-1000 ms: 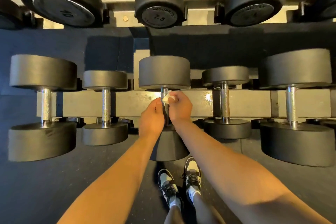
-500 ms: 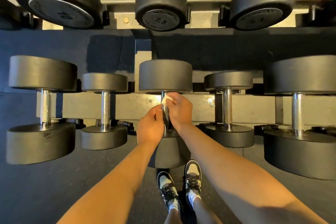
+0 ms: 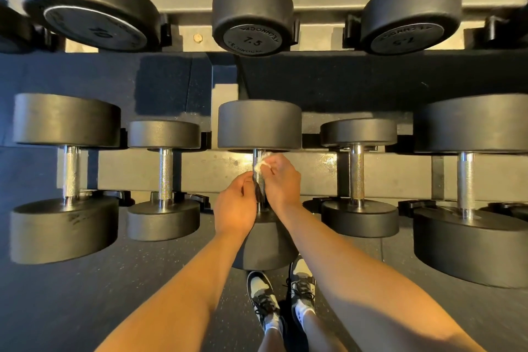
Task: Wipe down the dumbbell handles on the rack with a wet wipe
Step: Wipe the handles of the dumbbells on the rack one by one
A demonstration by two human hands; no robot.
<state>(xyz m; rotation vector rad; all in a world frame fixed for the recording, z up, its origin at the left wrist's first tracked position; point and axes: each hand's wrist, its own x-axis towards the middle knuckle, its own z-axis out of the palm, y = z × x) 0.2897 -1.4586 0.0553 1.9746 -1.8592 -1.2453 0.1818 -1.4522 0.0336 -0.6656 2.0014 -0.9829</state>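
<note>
Fingers (image 3: pixel 273 165) of the right hand (image 3: pixel 283 183) are pinching the wet wipe (image 3: pixel 261 163) against the middle dumbbell handle (image 3: pixel 259 180), at its far end, on the lower rack (image 3: pixel 314 177); the left hand (image 3: pixel 235 203) is gripping the near part, apparently steadying it.

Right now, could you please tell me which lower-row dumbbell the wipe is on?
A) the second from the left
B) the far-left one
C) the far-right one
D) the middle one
D: the right hand holds the white wipe against the far end of the handle of the middle dumbbell, with the left hand gripping that handle just below.
</note>
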